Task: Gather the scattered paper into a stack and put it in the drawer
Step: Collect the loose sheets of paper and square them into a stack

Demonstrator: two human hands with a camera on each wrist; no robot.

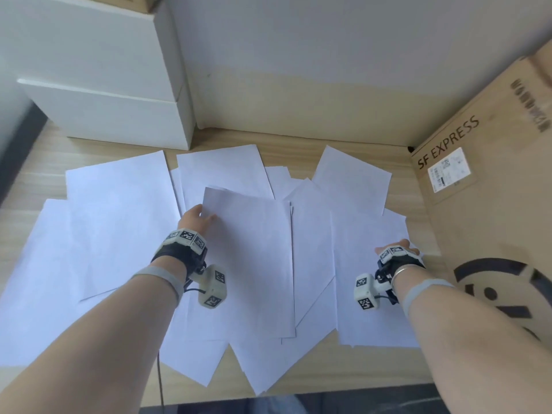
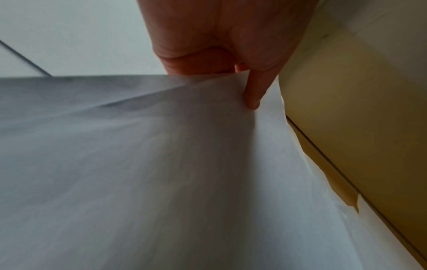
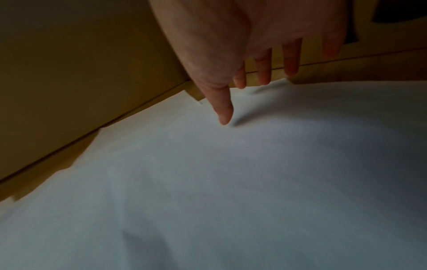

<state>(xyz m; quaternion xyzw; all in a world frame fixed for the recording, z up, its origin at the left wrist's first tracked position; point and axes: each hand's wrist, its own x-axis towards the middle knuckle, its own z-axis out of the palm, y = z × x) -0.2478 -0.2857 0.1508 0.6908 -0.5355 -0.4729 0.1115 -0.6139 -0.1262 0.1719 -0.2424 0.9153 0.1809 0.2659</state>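
Note:
Several white paper sheets (image 1: pixel 119 210) lie scattered and overlapping on the wooden table (image 1: pixel 298 141). My left hand (image 1: pixel 204 216) pinches the upper left corner of a centre sheet (image 1: pixel 251 264). In the left wrist view its thumb (image 2: pixel 253 91) lies on top of this sheet (image 2: pixel 161 164), with the other fingers hidden beneath. My right hand (image 1: pixel 397 245) rests on a sheet at the right (image 1: pixel 367 279), close to the cardboard box. Its fingers (image 3: pixel 263 69) are straight and spread, and the thumb tip touches the paper (image 3: pixel 254 182).
A white drawer unit (image 1: pixel 119 115) stands at the back left, its lower part jutting forward. A large cardboard box marked SF EXPRESS (image 1: pixel 484 204) fills the right side, right beside my right hand. A wall closes the back; the table's front edge (image 1: pixel 328 389) is near me.

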